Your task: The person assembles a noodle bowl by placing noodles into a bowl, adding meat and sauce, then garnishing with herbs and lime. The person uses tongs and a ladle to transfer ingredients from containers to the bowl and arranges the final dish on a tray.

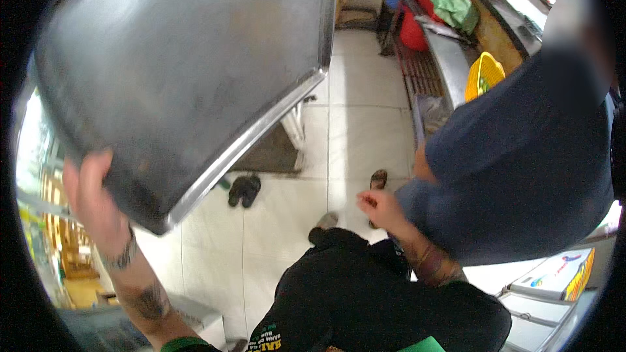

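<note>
A large grey metal tray (189, 52) with a raised, shiny rim fills the upper left. My left hand (98, 202) grips it at the left edge near the lower corner, fingers over the rim and on the surface. The far part of the tray runs out of view. My right hand (383, 212) hangs near my waist at the centre right, its fingers loosely curled with nothing visible in them. It is close beside a co-worker's dark blue clothing (515, 150).
A co-worker stands close on my right, by a metal counter (456, 62) with a yellow basket (484, 77) and a green bag (447, 0). Dark sandals (244, 191) lie on the tiled floor (287, 202). A dark low surface with a white support (295, 127) shows under the tray. A printed box (554, 277) is at lower right.
</note>
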Action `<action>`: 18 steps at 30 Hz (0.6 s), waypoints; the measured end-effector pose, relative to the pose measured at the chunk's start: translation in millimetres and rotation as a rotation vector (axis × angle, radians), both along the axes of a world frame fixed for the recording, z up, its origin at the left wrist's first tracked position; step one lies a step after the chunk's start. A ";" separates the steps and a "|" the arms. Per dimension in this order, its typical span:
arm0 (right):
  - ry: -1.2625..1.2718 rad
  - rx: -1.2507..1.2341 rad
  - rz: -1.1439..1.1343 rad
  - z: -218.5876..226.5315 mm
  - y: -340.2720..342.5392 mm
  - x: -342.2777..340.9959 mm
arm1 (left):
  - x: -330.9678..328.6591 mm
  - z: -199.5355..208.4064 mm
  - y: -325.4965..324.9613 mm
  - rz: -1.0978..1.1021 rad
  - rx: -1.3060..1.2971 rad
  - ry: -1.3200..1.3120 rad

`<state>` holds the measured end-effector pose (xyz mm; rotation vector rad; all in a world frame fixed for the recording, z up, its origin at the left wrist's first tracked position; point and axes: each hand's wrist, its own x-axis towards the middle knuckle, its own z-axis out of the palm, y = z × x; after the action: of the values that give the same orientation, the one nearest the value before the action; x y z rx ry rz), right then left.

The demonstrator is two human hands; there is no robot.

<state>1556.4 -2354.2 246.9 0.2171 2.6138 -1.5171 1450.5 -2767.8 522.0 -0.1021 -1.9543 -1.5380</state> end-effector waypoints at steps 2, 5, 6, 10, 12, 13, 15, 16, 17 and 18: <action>0.075 0.017 -0.080 -6.5 0.0 -19.3 | -108.1 19.5 64.0 0.176 -0.837 0.257; 0.043 0.057 -0.160 -11.9 11.9 -34.9 | -230.8 37.9 182.6 -0.200 -0.595 0.223; 0.090 0.062 -0.182 -15.3 15.2 -36.9 | -268.5 35.0 225.8 -0.334 -0.480 0.151; -0.013 0.088 -0.391 -28.5 26.7 -41.8 | -388.2 -10.9 378.5 -0.364 -0.659 -0.038; 0.000 0.077 -0.614 -38.5 26.9 -47.3 | -452.0 -50.4 442.2 -0.485 -0.678 0.017; 0.011 0.062 -0.711 -45.4 27.9 -54.1 | -488.0 -66.3 470.3 -0.545 -0.693 0.015; -0.014 0.108 -0.904 -55.5 31.6 -76.0 | -557.9 -96.1 514.2 -0.834 -0.655 0.004; -0.019 0.125 -0.994 -55.0 35.5 -90.3 | -593.7 -116.5 541.7 -0.974 -0.638 -0.029; -0.059 0.152 -1.139 -55.9 37.5 -112.0 | -618.3 -133.8 564.3 -1.038 -0.580 -0.066; -0.115 0.032 -1.272 -54.4 42.3 -133.8 | -635.8 -153.5 585.9 -1.070 -0.529 -0.096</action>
<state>1422.6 -2311.9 192.5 2.1693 2.3771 -1.5188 814.8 -2182.0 368.5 -1.5172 -2.4889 -1.5217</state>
